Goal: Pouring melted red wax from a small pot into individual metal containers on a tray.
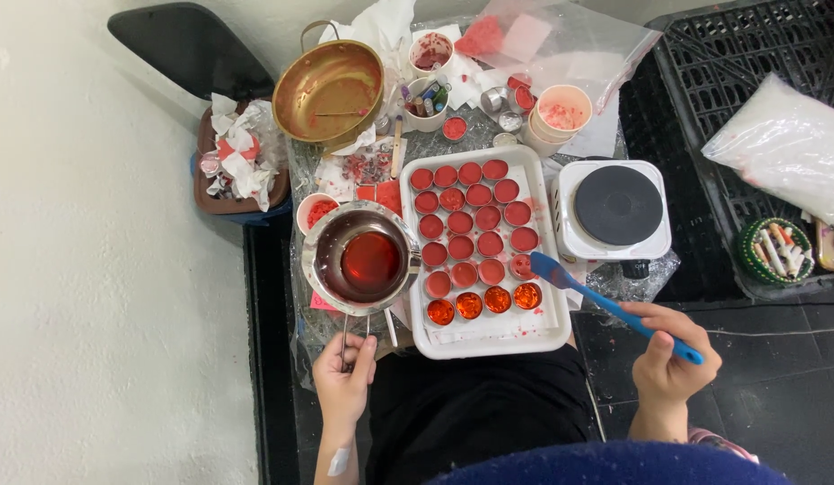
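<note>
Left hand (344,373) is wrapped around the thin handle of a small steel pot (361,258), which sits just left of the white tray (552,323) and has a pool of red liquid in it. Right hand (670,355) is closed on the handle of a blue spatula (605,301), and the blade end pokes over the tray's right edge, right by the lower cups.

The tray is packed with little round cups (475,235) in 4 columns. Most look dull red and set, but the bottom row of 4 is shiny orange-red (so probably liquid, can't swear to it).

Stuff crowding around: a white hot plate (614,208) with a black top sits touching the tray's right side, just above the spatula. Behind the pot there's a big brass bowl (329,88), a small cup of red bits (316,212), a mug stuffed with pens and tools (426,101), and a couple of stained paper cups (561,112). Crumpled tissues fill a brown bin (237,166) off to the left. On the right, a black crate (704,81) holds a clear bag of white stuff (785,144) and a green basket (776,251).
</note>
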